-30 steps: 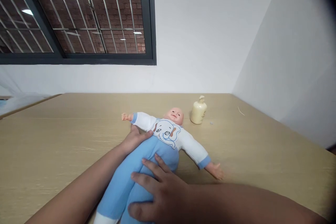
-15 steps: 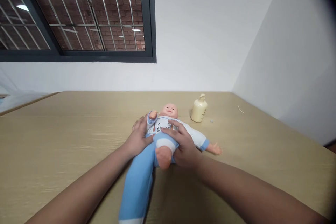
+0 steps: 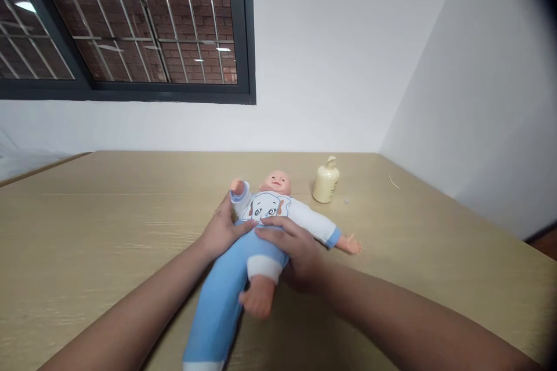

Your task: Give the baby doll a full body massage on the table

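A baby doll [image 3: 237,264] in a white top with a puppy-like cartoon face and light blue trousers lies face up on the wooden table [image 3: 108,232]. Its head points away from me. My left hand [image 3: 223,229] grips the doll's side at the waist, thumb across the front. From the other side, my right hand [image 3: 302,249] holds the waist and upper leg, fingers over the trouser top and the palm side hidden. One leg stretches toward me; the other is bent, its bare foot [image 3: 260,297] near the middle.
A cream pump bottle [image 3: 326,183] stands beyond the doll to the right, with a small pale bit [image 3: 347,201] beside it. Farther right lies a thin pale strand [image 3: 394,182]. White walls and a barred window [image 3: 161,23] rise behind the table.
The doll's bent leg has come down toward me, its foot lower in view. My right hand has slid from the belly toward the waist, uncovering the cartoon face. The doll's raised arm has swung outward.
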Tool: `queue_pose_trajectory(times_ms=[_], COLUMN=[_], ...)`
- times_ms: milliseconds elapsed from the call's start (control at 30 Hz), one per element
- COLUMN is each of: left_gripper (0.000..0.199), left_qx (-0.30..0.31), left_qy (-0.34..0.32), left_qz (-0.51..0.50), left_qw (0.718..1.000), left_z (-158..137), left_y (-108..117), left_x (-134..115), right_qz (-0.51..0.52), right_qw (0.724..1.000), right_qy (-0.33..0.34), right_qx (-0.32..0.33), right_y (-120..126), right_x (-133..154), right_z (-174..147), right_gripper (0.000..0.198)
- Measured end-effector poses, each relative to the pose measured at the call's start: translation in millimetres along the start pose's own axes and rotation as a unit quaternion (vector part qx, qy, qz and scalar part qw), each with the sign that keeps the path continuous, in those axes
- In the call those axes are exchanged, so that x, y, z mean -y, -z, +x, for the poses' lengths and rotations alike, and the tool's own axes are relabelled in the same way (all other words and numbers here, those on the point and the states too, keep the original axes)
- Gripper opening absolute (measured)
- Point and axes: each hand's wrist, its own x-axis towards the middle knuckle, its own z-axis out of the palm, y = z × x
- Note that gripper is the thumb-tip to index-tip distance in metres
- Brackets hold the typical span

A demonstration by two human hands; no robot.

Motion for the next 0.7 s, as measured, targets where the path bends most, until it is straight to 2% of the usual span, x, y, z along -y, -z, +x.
queue_pose_trajectory(times_ms=[133, 233, 333, 567, 700], left_gripper=[0.107, 0.107, 0.109, 0.109, 0.106], left_qx=[-0.016, -0.025, -0.024, -0.003, 0.001], left_qy=[0.088, 0.095, 0.097, 0.088, 0.073], left_qz=[-0.026, -0.041, -0.034, -0.044, -0.044], left_qw=[0.996, 0.994, 0.994, 0.995, 0.996], left_z=[1.8, 4.2, 4.8, 3.2, 3.0], left_y=[3.4, 5.4, 5.6, 3.4, 3.6], left_x=[15.8, 22.6, 21.2, 16.5, 15.0], right_qz=[-0.053, -0.091, -0.124, -0.170, -0.133], right_qw=[0.992, 0.977, 0.963, 0.949, 0.961], right_qy=[0.093, 0.127, 0.154, 0.209, 0.191], right_qx=[0.070, 0.143, 0.182, 0.164, 0.149], right_y=[-7.2, -16.2, -21.3, -33.9, -23.9], right_x=[27.7, 41.9, 48.4, 49.9, 41.6], right_z=[-15.4, -23.5, -26.9, -34.6, -24.3], right_gripper=[0.056, 0.049, 0.043, 0.029, 0.025])
